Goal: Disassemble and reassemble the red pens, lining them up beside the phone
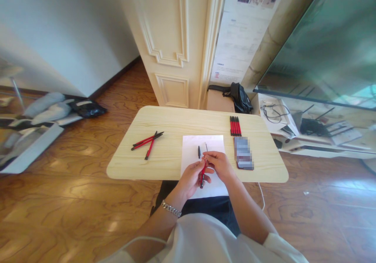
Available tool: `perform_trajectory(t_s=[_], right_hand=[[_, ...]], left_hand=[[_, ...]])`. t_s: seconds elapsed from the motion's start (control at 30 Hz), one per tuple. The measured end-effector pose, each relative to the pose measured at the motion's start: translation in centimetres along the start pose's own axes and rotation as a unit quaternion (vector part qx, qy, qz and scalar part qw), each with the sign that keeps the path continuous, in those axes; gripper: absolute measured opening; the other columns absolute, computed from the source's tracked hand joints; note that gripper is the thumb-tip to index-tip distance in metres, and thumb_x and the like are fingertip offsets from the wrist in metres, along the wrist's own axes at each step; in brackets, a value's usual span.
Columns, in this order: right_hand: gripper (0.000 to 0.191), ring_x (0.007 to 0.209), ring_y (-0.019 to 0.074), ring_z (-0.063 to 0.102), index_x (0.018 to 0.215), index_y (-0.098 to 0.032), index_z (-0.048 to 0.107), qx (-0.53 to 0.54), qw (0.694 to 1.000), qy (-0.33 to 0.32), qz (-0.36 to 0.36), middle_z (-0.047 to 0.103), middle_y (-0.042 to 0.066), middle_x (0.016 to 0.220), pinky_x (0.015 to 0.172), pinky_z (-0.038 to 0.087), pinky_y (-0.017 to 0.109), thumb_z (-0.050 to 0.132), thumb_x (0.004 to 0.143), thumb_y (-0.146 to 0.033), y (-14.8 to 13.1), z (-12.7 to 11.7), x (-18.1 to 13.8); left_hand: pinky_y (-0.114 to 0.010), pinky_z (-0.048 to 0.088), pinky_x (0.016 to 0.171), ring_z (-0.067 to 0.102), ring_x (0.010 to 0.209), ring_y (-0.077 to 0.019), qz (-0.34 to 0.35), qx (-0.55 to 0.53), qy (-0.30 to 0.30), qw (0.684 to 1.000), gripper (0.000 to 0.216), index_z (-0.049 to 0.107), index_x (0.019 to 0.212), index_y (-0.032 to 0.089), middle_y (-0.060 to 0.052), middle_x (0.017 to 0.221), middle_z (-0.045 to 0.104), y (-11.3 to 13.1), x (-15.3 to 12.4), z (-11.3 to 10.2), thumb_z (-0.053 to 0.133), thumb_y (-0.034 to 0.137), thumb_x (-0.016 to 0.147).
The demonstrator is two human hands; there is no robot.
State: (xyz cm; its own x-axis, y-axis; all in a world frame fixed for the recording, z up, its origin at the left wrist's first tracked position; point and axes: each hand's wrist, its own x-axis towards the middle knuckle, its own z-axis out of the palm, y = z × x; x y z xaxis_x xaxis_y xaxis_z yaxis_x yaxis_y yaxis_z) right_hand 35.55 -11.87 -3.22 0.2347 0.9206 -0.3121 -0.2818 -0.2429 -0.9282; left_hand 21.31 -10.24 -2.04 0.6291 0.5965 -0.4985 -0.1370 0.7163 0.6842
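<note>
My left hand (190, 178) is closed around a red pen barrel (203, 173), which points down toward me with its black end lowest. Close against it, my right hand (221, 165) pinches at the barrel's upper end. A thin dark pen refill (206, 147) sticks out past the right fingertips; its other end is hidden by the fingers. Beneath both hands lies a white sheet of paper (189, 145), partly over the table's front edge. A small black pen part (199, 152) rests on the paper, just beyond my left fingertips.
On the left of the pale wooden table (173, 122) are several loose red and black pens (149, 147). At the right, several similar pens (235, 126) lie side by side above a phone (243, 153). A black bag (239, 96) sits behind the table.
</note>
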Motion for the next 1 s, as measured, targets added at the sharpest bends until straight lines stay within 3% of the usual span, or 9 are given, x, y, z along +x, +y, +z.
perform_trajectory(t_s=[0.13,0.3,0.47,0.57,0.73,0.87,1.0], right_hand=[[0.033,0.061,0.0134,0.056,0.092,-0.014,0.066,-0.139,0.985,0.084,-0.065,0.069,0.007,0.078,0.059,0.044,0.027,0.064,0.071,-0.038,-0.8,-1.7,1.7],[0.017,0.07,0.016,0.06,0.08,-0.018,0.069,-0.413,0.898,0.118,-0.1,0.069,0.004,0.076,0.068,0.041,0.027,0.057,0.077,-0.031,-1.5,-2.4,3.1],[0.018,0.08,0.0166,0.06,0.082,-0.021,0.071,-0.519,0.839,0.117,-0.117,0.068,0.006,0.089,0.074,0.039,0.026,0.055,0.08,-0.027,-0.7,-1.6,3.4],[0.02,0.079,0.0164,0.059,0.088,-0.021,0.07,-0.506,0.845,0.128,-0.112,0.068,0.005,0.089,0.073,0.039,0.026,0.054,0.081,-0.031,-0.7,-1.7,3.3],[0.027,0.071,0.0156,0.058,0.088,-0.019,0.068,-0.4,0.895,0.15,-0.131,0.067,0.003,0.081,0.068,0.041,0.026,0.048,0.084,-0.037,-1.5,-2.1,1.6],[0.024,0.067,0.0146,0.057,0.086,-0.018,0.066,-0.308,0.943,0.048,-0.121,0.066,0.002,0.074,0.063,0.043,0.026,0.057,0.078,-0.039,-1.4,-1.3,-0.9],[0.021,0.068,0.0141,0.06,0.088,-0.019,0.065,-0.268,0.958,-0.008,-0.101,0.067,0.001,0.076,0.062,0.044,0.025,0.065,0.073,-0.033,-0.6,0.0,-2.9]], left_hand=[[-0.018,0.03,0.039,0.063,0.051,-0.0143,-0.001,0.032,-0.001,0.999,0.042,0.055,0.09,0.017,-0.009,0.081,0.069,-0.6,0.0,-0.2,0.059,0.056,0.076],[-0.018,0.032,0.042,0.061,0.055,-0.0125,0.024,0.058,0.017,0.998,0.042,0.057,0.089,0.016,-0.008,0.082,0.068,-0.9,0.1,-0.4,0.06,0.056,0.075],[-0.016,0.033,0.043,0.057,0.057,-0.0107,0.048,0.072,0.039,0.996,0.041,0.058,0.088,0.017,-0.004,0.076,0.063,-0.6,0.1,-0.6,0.061,0.055,0.074],[-0.016,0.033,0.043,0.055,0.057,-0.0102,0.06,0.073,0.045,0.995,0.04,0.059,0.088,0.017,-0.002,0.071,0.059,-0.4,0.1,-0.7,0.061,0.054,0.075],[-0.017,0.037,0.045,0.052,0.056,-0.0099,0.068,0.067,0.059,0.994,0.04,0.059,0.088,0.017,0.001,0.066,0.053,-0.2,0.3,-0.5,0.062,0.054,0.074],[-0.02,0.043,0.049,0.05,0.055,-0.0088,0.103,0.042,0.095,0.989,0.037,0.06,0.084,0.016,0.002,0.065,0.053,-0.2,0.7,0.0,0.066,0.051,0.071],[-0.023,0.046,0.058,0.055,0.063,-0.0112,0.156,0.015,0.101,0.982,0.034,0.062,0.078,0.015,-0.001,0.07,0.059,-0.5,1.3,0.3,0.069,0.047,0.07]])
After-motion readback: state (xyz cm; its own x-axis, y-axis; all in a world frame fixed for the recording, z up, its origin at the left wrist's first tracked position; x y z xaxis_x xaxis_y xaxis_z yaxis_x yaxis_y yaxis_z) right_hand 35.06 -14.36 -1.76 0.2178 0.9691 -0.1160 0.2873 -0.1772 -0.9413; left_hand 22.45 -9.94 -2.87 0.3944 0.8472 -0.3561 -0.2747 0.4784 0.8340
